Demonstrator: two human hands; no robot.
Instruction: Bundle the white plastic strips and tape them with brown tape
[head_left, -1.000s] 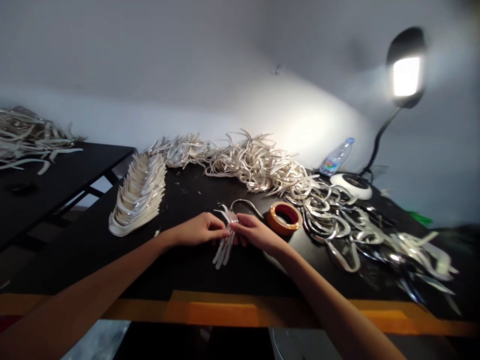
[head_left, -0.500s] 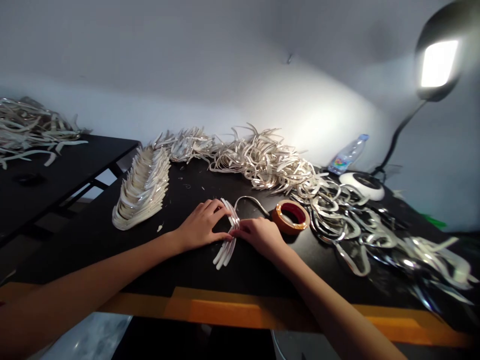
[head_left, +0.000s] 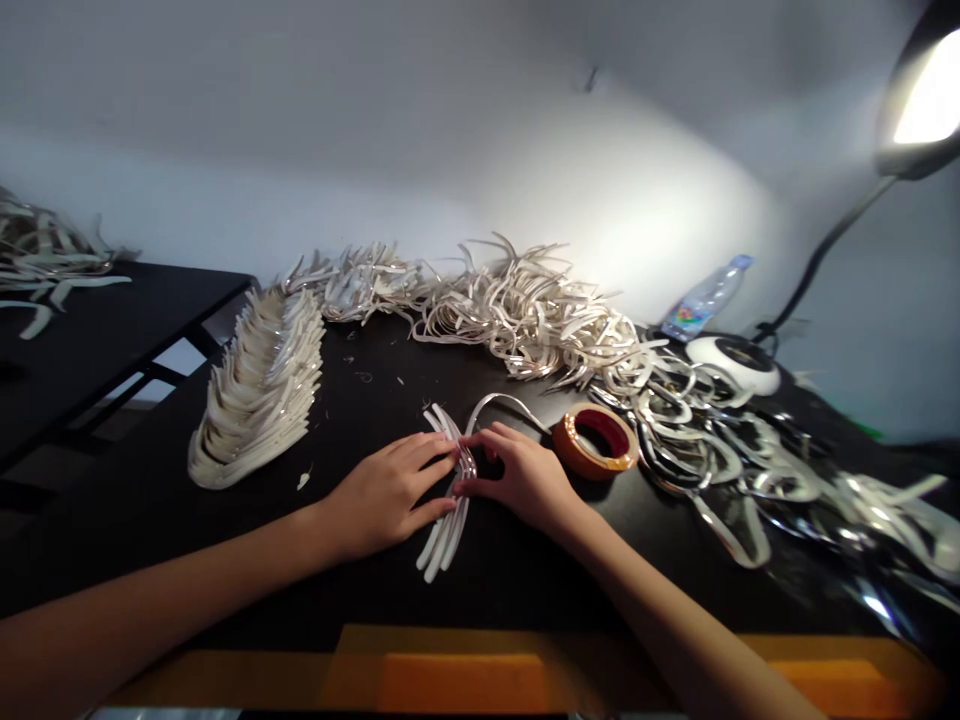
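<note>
A small bundle of nested, silvery-white U-shaped strips (head_left: 448,525) lies on the black table (head_left: 247,570) between my hands. My left hand (head_left: 386,495) rests on its left side, fingertips on the strips. My right hand (head_left: 517,475) presses its fingertips against the bundle's right side and hides part of it. One longer curved strip (head_left: 504,405) arches up from the bundle's far end. A roll of orange tape with a red inner (head_left: 596,442) sits just beyond my right hand.
A long nested row of white strips (head_left: 259,400) lies left, tangled strips (head_left: 525,320) lie behind, and shiny loops (head_left: 705,450) spread right. A plastic bottle (head_left: 705,298), a round white lamp base (head_left: 735,362) and a lamp (head_left: 926,105) stand far right. Another black table (head_left: 112,320) stands left.
The view has swung left and the lamp has slid toward the right edge. My hands have come down closer to the table around the bundle, and its strips now fan out more.
</note>
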